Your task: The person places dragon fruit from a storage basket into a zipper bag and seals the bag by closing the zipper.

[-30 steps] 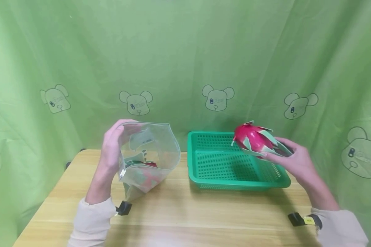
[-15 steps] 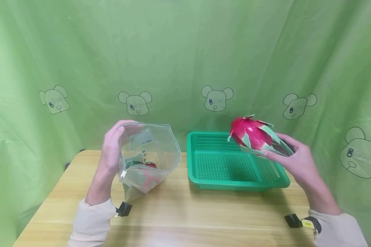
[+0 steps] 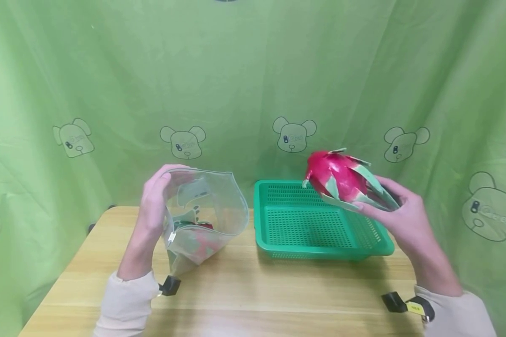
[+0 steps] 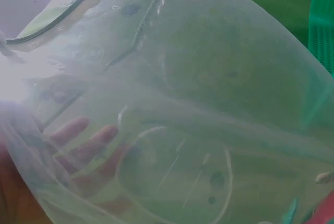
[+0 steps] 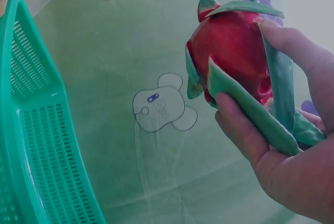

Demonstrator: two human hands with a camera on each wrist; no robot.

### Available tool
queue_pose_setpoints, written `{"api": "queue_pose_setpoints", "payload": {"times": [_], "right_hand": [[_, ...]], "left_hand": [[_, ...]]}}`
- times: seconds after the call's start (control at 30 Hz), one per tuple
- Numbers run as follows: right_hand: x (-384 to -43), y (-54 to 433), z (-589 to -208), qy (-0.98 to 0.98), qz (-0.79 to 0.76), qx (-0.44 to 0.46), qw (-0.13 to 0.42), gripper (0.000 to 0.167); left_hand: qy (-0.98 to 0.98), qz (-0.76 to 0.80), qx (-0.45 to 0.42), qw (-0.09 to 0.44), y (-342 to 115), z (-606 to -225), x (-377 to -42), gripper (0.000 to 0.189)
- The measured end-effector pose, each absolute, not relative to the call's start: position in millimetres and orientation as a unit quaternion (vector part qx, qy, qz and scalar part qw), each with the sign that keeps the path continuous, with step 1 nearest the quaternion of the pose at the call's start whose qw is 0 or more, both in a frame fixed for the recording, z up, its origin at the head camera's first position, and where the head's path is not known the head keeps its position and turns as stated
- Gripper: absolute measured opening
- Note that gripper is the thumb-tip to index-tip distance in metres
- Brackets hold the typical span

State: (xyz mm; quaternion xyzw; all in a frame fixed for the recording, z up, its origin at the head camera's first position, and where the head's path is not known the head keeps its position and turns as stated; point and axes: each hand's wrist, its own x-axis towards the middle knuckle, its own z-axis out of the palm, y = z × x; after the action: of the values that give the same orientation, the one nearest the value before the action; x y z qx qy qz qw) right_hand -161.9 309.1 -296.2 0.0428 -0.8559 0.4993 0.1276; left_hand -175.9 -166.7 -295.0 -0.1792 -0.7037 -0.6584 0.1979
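Observation:
A clear zip bag [image 3: 232, 201] stands at the left of the table with its mouth spread wide. My left hand [image 3: 152, 201] grips its left rim, thumb outside and fingers behind the film; in the left wrist view those fingers [image 4: 86, 148] show through the plastic. Low inside the bag lies something red and green, partly hidden by the printed film. My right hand [image 3: 398, 210] holds a red dragon fruit [image 3: 335, 175] with green scales, raised over the green basket [image 3: 259, 234]. In the right wrist view, thumb and fingers grip the fruit [image 5: 229, 46] by its leafy end.
The perforated basket sits on the wooden table [image 3: 244, 299] right of the bag, with a gap between them. A green curtain [image 3: 236, 70] printed with bear heads hangs behind and around the table.
My right hand has carried the dragon fruit a little left and upward over the basket. The left hand and the bag have stayed nearly still.

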Motion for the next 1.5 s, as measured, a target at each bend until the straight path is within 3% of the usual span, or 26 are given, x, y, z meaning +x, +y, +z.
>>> {"api": "queue_pose_setpoints", "payload": {"times": [0.93, 1.5], "right_hand": [[-141, 248, -270, -0.729, 0.655, 0.134, 0.149, 0.059], [-128, 201, -253, -0.733, 0.632, 0.194, 0.159, 0.063]], "left_hand": [[-0.707, -0.655, -0.181, 0.198, -163, -296, -176, 0.046], [-0.702, -0.656, -0.19, 0.202, -157, -297, -175, 0.045]]}}
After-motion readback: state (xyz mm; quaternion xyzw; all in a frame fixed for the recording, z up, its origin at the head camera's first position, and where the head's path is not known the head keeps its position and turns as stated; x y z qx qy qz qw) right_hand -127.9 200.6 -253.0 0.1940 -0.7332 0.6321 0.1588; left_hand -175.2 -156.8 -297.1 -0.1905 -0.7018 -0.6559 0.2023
